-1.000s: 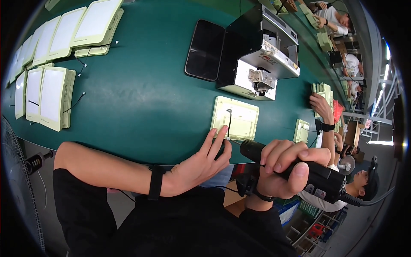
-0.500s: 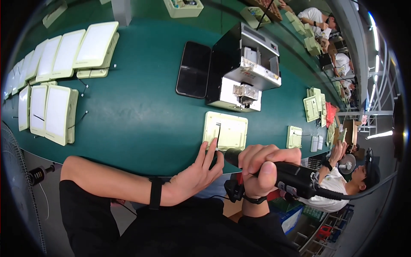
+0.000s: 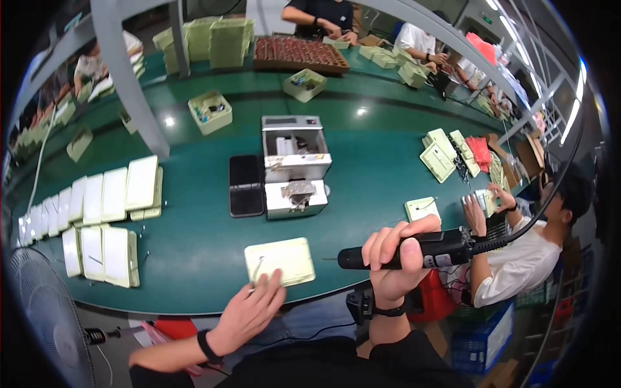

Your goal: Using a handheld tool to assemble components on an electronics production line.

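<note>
A pale green rectangular plastic housing (image 3: 294,262) lies at the table's near edge, its inner side facing up. On its near left part rests my left hand (image 3: 252,310), fingers stretched out and slightly blurred. A short thin cable (image 3: 258,266) lies by those fingertips. My right hand (image 3: 404,255) is wrapped round a black electric screwdriver (image 3: 446,249), held level to the right of the housing. Its thin bit points left, apart from the housing, and a cord runs up from its rear end.
Beyond the housing stands a box-shaped screw feeder (image 3: 294,171), with a black phone (image 3: 246,185) beside it. Finished-looking white-faced panels (image 3: 115,194) stand in rows at left. A co-worker (image 3: 517,258) handles a pale part at right. A fan (image 3: 55,323) stands lower left.
My view has tilted up, showing more of the far table. The screwdriver has moved right, away from the housing, and its bit now shows. My left hand stays at the housing's near edge.
</note>
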Tool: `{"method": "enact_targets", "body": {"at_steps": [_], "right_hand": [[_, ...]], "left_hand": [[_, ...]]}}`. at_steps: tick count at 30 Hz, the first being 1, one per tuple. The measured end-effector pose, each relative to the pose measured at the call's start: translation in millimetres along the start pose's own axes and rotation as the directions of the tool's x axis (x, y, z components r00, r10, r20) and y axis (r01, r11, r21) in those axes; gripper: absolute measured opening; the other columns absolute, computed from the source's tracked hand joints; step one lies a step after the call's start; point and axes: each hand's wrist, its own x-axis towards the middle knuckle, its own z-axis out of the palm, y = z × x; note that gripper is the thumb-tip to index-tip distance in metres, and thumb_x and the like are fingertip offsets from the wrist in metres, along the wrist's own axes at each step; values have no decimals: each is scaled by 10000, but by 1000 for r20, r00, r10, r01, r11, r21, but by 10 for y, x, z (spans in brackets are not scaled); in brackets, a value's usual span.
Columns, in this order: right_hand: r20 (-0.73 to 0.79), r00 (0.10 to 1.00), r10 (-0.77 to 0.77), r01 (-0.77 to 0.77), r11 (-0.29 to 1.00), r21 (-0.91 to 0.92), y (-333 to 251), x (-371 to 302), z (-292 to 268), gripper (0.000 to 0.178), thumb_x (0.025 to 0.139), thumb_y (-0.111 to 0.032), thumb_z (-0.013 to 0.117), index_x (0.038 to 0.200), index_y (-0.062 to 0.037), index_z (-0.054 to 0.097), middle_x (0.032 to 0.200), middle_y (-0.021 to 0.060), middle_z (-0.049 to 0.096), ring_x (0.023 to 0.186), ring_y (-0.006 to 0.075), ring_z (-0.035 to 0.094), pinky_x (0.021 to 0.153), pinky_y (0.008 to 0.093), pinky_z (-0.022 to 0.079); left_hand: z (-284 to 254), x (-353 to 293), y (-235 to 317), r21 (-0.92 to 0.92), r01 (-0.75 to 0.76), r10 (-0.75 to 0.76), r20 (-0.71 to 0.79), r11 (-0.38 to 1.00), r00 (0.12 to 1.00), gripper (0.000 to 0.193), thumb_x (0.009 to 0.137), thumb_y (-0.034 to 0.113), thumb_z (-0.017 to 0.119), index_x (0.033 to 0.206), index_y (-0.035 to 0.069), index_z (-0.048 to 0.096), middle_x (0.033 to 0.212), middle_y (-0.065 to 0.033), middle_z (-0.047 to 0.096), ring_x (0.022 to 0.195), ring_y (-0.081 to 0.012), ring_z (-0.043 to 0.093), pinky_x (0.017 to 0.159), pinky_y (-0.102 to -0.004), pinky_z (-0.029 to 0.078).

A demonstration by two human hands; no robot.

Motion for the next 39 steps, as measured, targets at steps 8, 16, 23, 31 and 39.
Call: {"method": "enact_targets", "body": {"at_steps": [8, 16, 23, 31, 39], "right_hand": [[-167, 954, -249, 143, 866, -479, -600, 364, -1244, 131, 983, -55, 570, 1028, -41, 448, 633, 36, 485, 472, 135, 479, 465, 303, 455], [-314, 868, -384, 78, 730, -679, -869, 1067, -2935, 123, 952, -33, 663, 960, -10, 542, 680, 33, 574, 526, 109, 555, 503, 260, 459], [-288, 906, -309, 27, 723, -690, -602, 1038, -3186, 121, 943, -45, 682, 927, -5, 569, 680, 28, 592, 510, 104, 556, 480, 247, 442], [-259, 921, -290, 9, 683, -731, -410, 987, -2995, 121, 940, -37, 680, 893, -1, 575, 666, 29, 593, 497, 98, 549, 468, 244, 433], [-175, 983, -63, 32, 984, -173, -435, 378, -1823, 120, 945, 4, 575, 1022, -28, 488, 635, 51, 527, 476, 133, 517, 469, 297, 464]], "left_hand": [[-533, 6, 413, 74, 703, -700, 210, 707, 682, 986, 772, 502, 783, 1488, -54, 395, 1586, -256, 351, 1286, -389, 487, 1051, -492, 416], [-61, -85, 424, 52, 822, -823, 44, 567, 566, 893, 887, 382, 720, 1530, -86, 314, 1607, -260, 316, 1372, -429, 386, 1120, -525, 330], [-88, 158, 691, 113, 894, -898, -26, 433, 438, 771, 952, 260, 656, 1553, -54, 288, 1631, -230, 287, 1451, -420, 317, 1142, -526, 300], [-721, 1083, 1127, -258, 491, -513, -24, 832, 858, 835, 854, 216, 744, 1535, -24, 324, 1597, -265, 296, 1464, -420, 316, 1162, -523, 289], [-175, 2010, 1140, -481, -186, 138, -135, 857, 981, 710, 900, 269, 690, 1464, -64, 416, 1516, -249, 426, 1403, -388, 432, 1154, -471, 379]]}}
